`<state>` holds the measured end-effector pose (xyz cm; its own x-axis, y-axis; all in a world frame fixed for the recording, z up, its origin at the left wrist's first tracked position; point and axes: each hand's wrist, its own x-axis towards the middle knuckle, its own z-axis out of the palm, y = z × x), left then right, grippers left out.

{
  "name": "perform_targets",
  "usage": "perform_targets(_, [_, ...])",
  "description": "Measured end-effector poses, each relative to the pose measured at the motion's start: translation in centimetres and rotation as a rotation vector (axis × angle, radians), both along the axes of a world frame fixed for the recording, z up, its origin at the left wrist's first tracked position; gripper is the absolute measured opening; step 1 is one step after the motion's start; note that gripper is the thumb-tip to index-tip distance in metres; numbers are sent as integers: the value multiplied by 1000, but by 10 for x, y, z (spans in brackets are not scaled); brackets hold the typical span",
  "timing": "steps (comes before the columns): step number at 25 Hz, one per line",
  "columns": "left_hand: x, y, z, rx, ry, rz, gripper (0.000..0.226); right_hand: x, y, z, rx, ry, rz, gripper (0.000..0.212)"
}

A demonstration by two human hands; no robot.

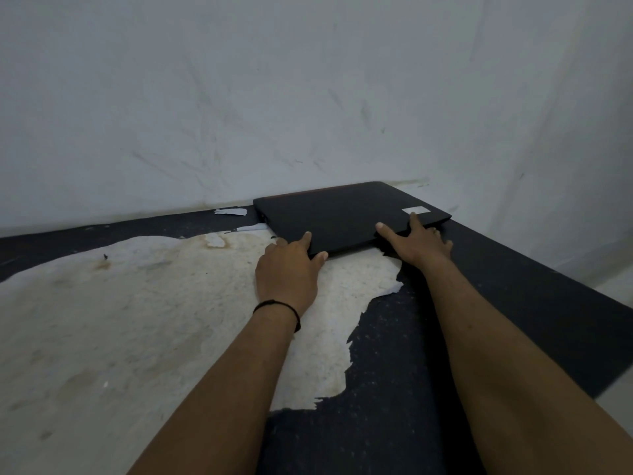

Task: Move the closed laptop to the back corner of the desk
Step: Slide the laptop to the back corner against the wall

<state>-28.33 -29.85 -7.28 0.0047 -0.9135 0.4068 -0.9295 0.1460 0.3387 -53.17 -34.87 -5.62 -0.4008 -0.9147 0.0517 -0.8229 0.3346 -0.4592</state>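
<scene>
From my feed, the closed matte black slab of a laptop (346, 214) lies flat at the bench's (513, 303) far right corner against the wall, small pale sticker on its lid.

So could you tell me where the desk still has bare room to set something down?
The wide worn pale patch left of the left hand is free, as is the dark strip between the forearms. The back right corner is crowded: the laptop fills it, both hands on its near edge, right hand included.

One camera on the person's head looks forward and down, close over the peeling black worktop (428, 354), facing the white wall (274, 97).
</scene>
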Motion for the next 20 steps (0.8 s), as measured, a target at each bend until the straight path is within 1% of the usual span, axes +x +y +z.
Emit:
perform_targets(6, [-3, 0, -1, -5, 8, 8, 57, -4, 6, 1, -59, -36, 93, 122])
perform_targets(9, [-4, -2, -1, -2, 11, 16, 57, -6, 8, 0, -33, -10, 127, 129])
perform_targets(11, [-4, 1, 0, -33, 21, 16, 55, -6, 6, -1, -23, 1, 125, 134])
perform_targets(16, [-7, 10, 8, -142, 35, -3, 39, -5, 7, -2, -28, 16, 127, 130])
perform_targets(20, [-8, 12, 10, -165, 31, -4, 37, -4, 9, 0, -35, 5, 122, 130])
